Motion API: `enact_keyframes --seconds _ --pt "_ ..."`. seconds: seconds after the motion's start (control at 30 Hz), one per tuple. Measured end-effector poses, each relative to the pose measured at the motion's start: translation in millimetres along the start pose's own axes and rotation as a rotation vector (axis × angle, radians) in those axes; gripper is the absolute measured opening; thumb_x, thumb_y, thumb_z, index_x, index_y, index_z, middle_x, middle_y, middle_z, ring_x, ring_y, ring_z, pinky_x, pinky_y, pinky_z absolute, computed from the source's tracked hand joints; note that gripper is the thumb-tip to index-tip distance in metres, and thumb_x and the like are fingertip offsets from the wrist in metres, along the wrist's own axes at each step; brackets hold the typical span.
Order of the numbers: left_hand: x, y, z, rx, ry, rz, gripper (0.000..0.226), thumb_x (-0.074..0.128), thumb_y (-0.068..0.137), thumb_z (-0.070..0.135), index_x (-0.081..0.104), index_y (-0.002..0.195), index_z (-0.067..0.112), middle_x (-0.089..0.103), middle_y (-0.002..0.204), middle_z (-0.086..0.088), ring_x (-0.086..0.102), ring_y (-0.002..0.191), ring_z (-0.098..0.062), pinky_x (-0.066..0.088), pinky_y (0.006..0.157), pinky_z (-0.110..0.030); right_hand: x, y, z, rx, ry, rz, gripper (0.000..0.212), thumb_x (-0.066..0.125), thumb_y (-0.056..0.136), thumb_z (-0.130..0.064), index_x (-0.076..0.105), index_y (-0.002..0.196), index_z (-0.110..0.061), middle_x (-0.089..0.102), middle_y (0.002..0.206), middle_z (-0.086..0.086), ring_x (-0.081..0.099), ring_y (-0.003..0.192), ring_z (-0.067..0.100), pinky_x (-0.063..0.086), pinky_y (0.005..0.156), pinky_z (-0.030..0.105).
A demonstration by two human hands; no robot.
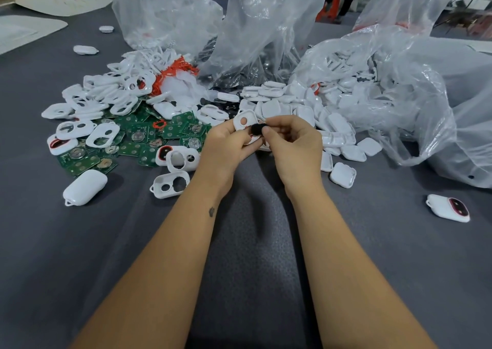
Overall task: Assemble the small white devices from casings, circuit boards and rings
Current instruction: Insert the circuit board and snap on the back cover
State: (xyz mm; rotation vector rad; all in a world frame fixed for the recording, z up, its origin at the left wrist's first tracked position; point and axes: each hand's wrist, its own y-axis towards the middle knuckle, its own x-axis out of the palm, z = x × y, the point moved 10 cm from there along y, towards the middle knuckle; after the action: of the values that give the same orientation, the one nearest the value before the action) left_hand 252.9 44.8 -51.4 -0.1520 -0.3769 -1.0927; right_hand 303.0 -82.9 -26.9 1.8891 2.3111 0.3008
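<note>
Head cam: left hand (226,142) grips a white casing (245,120) mid-scene over the gray tabletop (253,242), right hand (294,146) fingers pinching a small black piece (257,130) against it. Green circuit boards (138,138) piled left, more casings spilling from plastic bags (372,88) far right.

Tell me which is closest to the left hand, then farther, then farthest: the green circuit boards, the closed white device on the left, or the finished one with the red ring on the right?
1. Green circuit boards, just left of the left hand.
2. Closed white device, lower left.
3. Red-ringed device, far right.
</note>
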Motion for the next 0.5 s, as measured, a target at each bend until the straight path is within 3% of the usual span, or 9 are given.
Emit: enact_keyframes --seconds 0.07,0.17,0.23,0.37,0.5 --pt "-1.8 1.0 -2.1 -0.019 -0.045 0.007 0.050 0.038 0.088 -0.014 0.075 0.069 0.014 0.074 0.078 -0.002 0.071 0.084 -0.013 0.056 0.073 -0.020 0.8 -0.5 -1.2 -0.011 -0.004 0.005 0.021 0.068 0.082 0.004 0.068 0.081 -0.017 0.064 0.069 -0.009 0.056 0.062 -0.003 0.047 0.061 0.012" --pt "-3.9 3.0 -3.8 -0.030 -0.067 0.026 0.023 0.044 0.084 -0.006 0.067 0.084 -0.002 0.071 0.094 -0.014 0.068 0.101 -0.026 0.058 0.083 -0.030 1.7 -0.4 -2.0 -0.029 -0.048 0.007 0.023 0.070 0.081 0.002 0.067 0.077 -0.021 0.064 0.070 -0.008 0.056 0.065 0.000 0.047 0.063 0.012" --pt "-5.1 3.6 -8.3 -0.062 -0.130 0.037 0.019 0.044 0.084 -0.004 0.060 0.092 -0.007 0.068 0.098 -0.020 0.065 0.108 -0.032 0.057 0.089 -0.034 1.7 -0.3 -1.5 -0.035 -0.076 0.010 0.024 0.070 0.081 0.001 0.067 0.076 -0.023 0.064 0.070 -0.008 0.056 0.065 0.000 0.046 0.063 0.011" --pt "0.5 3.9 -9.5 -0.078 -0.195 -0.022 0.034 0.037 0.092 -0.007 0.069 0.089 0.004 0.075 0.090 -0.008 0.071 0.095 -0.020 0.058 0.081 -0.029 -2.2 0.8 0.1 -0.037 -0.094 0.037 0.024 0.070 0.082 -0.001 0.066 0.077 -0.024 0.064 0.071 -0.009 0.055 0.065 -0.003 0.045 0.064 0.009" --pt "3.0 3.3 -5.7 -0.045 -0.144 -0.061 0.033 0.040 0.098 -0.004 0.070 0.093 0.009 0.076 0.090 -0.005 0.073 0.089 -0.016 0.057 0.077 -0.024 -5.9 1.0 -1.1 -0.043 -0.062 0.059 0.020 0.070 0.082 -0.002 0.068 0.079 -0.021 0.065 0.071 -0.008 0.056 0.064 -0.003 0.045 0.063 0.010"
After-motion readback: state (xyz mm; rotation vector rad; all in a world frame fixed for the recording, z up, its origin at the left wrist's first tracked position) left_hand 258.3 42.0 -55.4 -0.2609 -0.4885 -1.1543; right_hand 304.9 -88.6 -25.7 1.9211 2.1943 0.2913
